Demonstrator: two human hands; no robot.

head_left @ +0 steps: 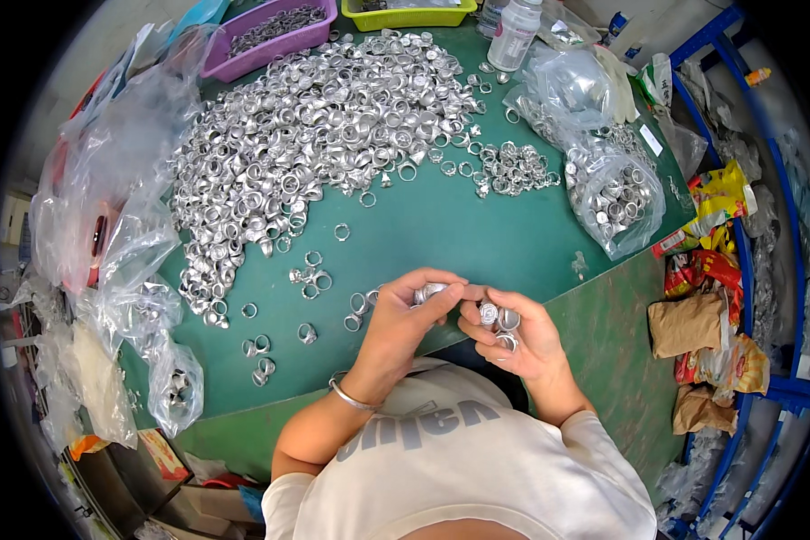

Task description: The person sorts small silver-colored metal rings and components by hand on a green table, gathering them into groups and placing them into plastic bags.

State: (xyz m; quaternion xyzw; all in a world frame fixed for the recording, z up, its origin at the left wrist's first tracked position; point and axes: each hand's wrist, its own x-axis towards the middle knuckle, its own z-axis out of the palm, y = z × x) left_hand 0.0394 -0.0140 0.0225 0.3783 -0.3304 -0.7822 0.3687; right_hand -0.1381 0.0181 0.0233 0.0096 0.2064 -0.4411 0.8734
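Note:
Close in front of my chest, over the table's near edge, my two hands meet at the fingertips. My left hand (403, 317), with a bangle on its wrist, is closed on silver-coloured metal rings (430, 292); how many is hidden by the fingers. Several more rings (506, 319) sit in the curled fingers of my right hand (533, 344). Just left of my left hand lie a few loose rings (355, 310) on the green table (441, 234). Beyond them spreads a large heap of similar rings (324, 117), with a smaller pile (515, 169) to its right.
A purple basket (270, 43) of small dark pieces and a yellow-green basket (409, 16) stand at the back, near a white bottle (516, 36). Clear plastic bags (614, 193) holding rings lie right; more bags (117, 180) crowd the left. A blue rack (738, 243) rises at right.

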